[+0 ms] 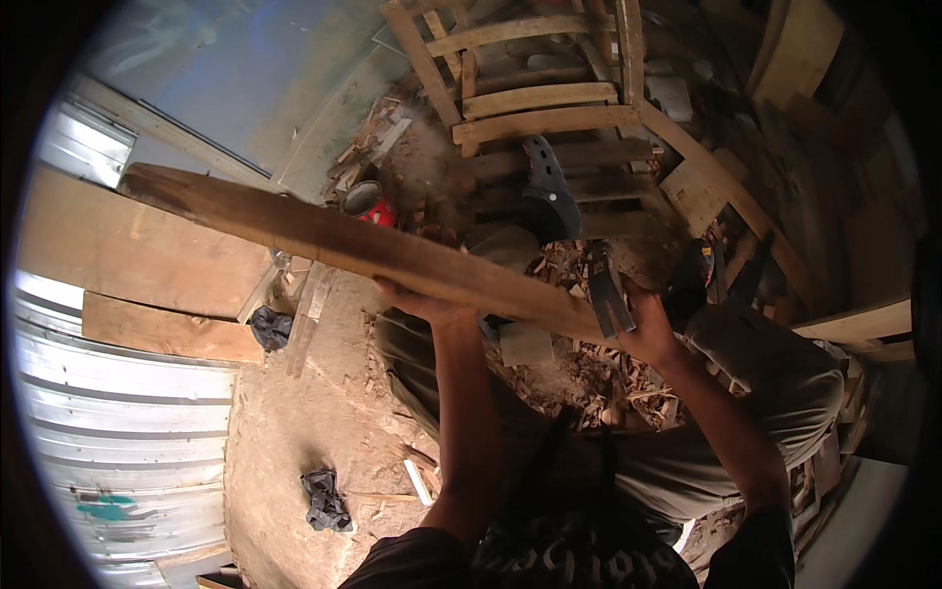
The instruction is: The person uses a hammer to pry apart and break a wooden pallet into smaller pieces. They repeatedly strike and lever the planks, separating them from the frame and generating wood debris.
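A long, weathered wooden plank (343, 245) slants across the view from the upper left, its near end by my right hand. My left hand (427, 302) is closed on the plank from below near its middle, the fingers partly hidden behind it. At the plank's right end, my right hand (645, 329) is closed around a dark tool (606, 290) with two prongs, like a hammer's claw. The prongs lie against or just in front of the plank's end. The tool's handle is hidden, and whether the right fingers also touch the plank is unclear.
Wood chips (623, 388) cover the ground between my legs. Ahead stands a slatted wooden frame (549, 123), with a dark clog (554, 196) before it. A red can (368, 203) sits behind the plank. Black crumpled bags (326, 499) and corrugated metal sheeting (128, 422) are at left.
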Available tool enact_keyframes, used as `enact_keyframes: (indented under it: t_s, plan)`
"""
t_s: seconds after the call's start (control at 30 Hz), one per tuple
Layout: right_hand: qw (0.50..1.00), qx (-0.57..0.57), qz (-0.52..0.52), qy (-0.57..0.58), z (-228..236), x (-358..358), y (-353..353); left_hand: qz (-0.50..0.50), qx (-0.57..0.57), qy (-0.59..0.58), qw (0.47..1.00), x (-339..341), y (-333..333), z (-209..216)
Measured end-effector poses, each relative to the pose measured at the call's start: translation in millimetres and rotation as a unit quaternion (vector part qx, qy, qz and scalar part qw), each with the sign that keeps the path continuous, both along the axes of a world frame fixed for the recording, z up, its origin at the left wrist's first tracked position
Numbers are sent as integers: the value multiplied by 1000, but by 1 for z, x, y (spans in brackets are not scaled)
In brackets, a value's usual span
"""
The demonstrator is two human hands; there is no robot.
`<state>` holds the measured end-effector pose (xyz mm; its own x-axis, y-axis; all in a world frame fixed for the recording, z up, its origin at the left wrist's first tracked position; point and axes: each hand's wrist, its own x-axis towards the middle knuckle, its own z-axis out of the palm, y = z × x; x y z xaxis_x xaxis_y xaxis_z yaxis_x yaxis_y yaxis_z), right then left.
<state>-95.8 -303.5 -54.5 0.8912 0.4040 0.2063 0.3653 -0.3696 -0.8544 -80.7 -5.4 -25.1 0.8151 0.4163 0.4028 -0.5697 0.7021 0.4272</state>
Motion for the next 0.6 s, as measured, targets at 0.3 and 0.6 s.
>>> enact_keyframes:
  t_s: [0.3,0.6]
  plan:
    - [992,15,123,34,-20,-39,-2,-386,-127,-340,848,21,-32,18]
    - [985,-6,128,116,3,-47,8,-362,-162,-258,881,8,-20,27]
